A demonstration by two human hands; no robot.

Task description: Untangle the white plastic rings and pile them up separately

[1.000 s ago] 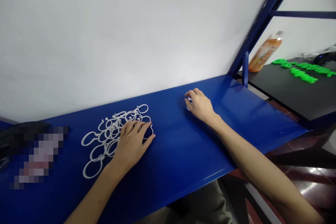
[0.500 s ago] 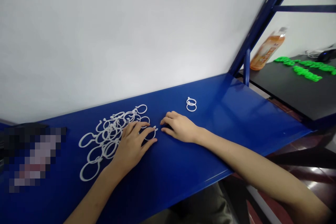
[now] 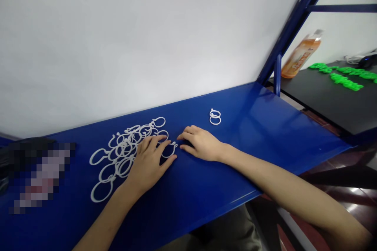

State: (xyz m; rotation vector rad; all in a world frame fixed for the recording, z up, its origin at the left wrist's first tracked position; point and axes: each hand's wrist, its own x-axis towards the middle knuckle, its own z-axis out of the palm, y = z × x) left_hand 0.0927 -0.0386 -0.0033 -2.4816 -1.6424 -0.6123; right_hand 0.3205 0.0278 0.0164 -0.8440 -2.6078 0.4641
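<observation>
A loose pile of white plastic rings (image 3: 126, 148), each with a small knob-like clasp, lies on the blue tabletop (image 3: 188, 196). My left hand (image 3: 149, 160) rests over the right side of this pile with its fingers spread. One white ring (image 3: 173, 152) lies by its thumb and index finger, partly covered by them. My right hand (image 3: 200, 142) hovers low just right of that ring's clasp, fingers bent and thumb apart, with nothing visible in its grasp. Beyond it, two overlapping white rings (image 3: 215, 117) lie apart from the pile.
A white wall (image 3: 147, 39) rises behind the table. Blue metal framing (image 3: 290, 25) stands at the right. Past it, a black table (image 3: 330, 102) carries an orange drink bottle (image 3: 302, 55) and green linked pieces (image 3: 347, 81). A blurred-out item (image 3: 44, 176) lies at the left.
My right hand's fingertips have shifted slightly left, toward the clasp of the ring by my left hand. The rings show no clear movement.
</observation>
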